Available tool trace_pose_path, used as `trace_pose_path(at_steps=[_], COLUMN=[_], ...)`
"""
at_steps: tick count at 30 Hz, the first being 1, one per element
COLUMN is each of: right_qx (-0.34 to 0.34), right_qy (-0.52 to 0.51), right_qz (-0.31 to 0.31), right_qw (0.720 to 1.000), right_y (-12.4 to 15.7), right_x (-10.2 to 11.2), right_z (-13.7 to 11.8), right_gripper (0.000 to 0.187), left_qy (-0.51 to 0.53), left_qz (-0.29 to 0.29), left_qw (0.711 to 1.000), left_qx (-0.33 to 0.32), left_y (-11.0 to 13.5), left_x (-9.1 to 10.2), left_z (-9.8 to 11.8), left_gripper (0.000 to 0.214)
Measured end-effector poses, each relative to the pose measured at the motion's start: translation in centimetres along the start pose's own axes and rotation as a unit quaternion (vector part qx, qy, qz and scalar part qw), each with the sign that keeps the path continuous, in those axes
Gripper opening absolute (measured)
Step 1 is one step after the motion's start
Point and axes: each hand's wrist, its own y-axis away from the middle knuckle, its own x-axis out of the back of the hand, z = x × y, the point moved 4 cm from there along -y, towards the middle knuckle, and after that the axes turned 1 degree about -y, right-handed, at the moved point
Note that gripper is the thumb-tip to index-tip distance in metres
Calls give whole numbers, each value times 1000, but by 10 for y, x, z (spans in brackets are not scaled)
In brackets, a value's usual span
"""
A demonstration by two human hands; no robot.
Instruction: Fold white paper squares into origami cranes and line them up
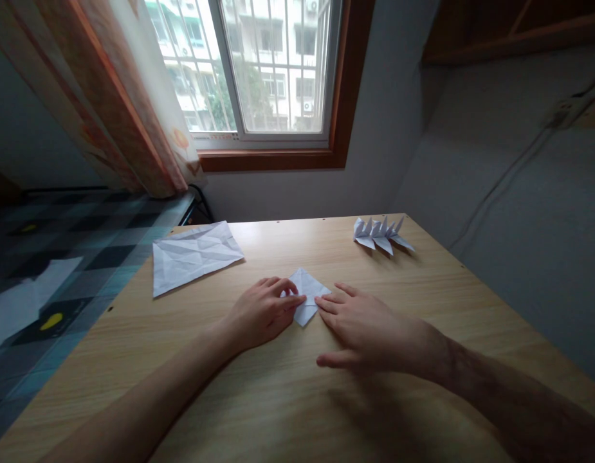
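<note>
L. hand (264, 312) curls at folded paper (304, 283), can't tell if pinching; r. hand (365, 323) lies open, touching it; recomm. edges flush w/ even pressure.

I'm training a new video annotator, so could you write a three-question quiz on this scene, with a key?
1. True or false: the left hand and right hand both touch the small folded paper.
2. Fill in: the creased sheet lies toward the far ____ corner of the table.
3. Where are the pointed paper figures? A) under the left hand, B) toward the table's far right corner, C) beneath the creased sheet.

Key: 1 true; 2 left; 3 B.
</note>
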Motion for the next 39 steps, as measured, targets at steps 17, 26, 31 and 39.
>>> trace_pose_path(at_steps=[17, 26, 31, 39], right_qx=[-23, -30, -47, -43], right_qy=[-82, -91, -83, -85], right_qz=[28, 38, 46, 49], right_qw=[996, 995, 994, 994], right_y=[-37, -37, -37, -37], right_x=[-35, -36, -38, -38], right_z=[51, 54, 55, 55], right_gripper=[91, 75, 65, 66], left_qy=[29, -34, -49, -10], left_qz=[2, 68, 88, 115], left_qw=[1000, 990, 984, 985], left_qx=[3, 115, 148, 129], left_y=[3, 2, 4, 8], left_x=[-3, 3, 2, -5], left_z=[-2, -5, -11, -15], left_gripper=[36, 41, 47, 29])
